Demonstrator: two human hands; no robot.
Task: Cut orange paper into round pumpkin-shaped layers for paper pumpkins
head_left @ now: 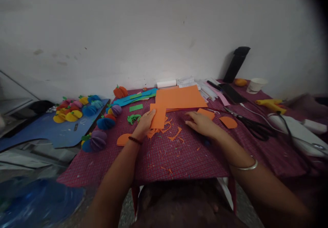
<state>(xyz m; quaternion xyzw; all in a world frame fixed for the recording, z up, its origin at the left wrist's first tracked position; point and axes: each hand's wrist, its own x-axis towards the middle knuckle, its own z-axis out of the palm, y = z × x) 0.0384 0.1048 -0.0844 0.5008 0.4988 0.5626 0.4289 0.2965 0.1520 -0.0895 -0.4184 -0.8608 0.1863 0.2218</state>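
Note:
My left hand point(145, 123) is closed on an orange paper rectangle point(159, 116), held above the table with the thumb on its face. Orange paper offcuts point(175, 134) lie beneath and beside it. To the right, my right hand point(202, 124) is held low over the cloth with its fingers apart and nothing visible in them. Just behind that hand lies an orange paper piece point(207, 113), partly hidden by it. A rounded orange cutout point(228, 122) rests farther right. Another rounded orange cutout point(123, 139) sits by my left wrist.
Orange sheets point(181, 97) lie at the back. Folded-paper pumpkins point(98, 140) stand left, with more on a blue board point(30, 129). Black scissors point(252, 126), a yellow glue gun point(271, 104), a paper cup point(256, 85) and a white cable are at right.

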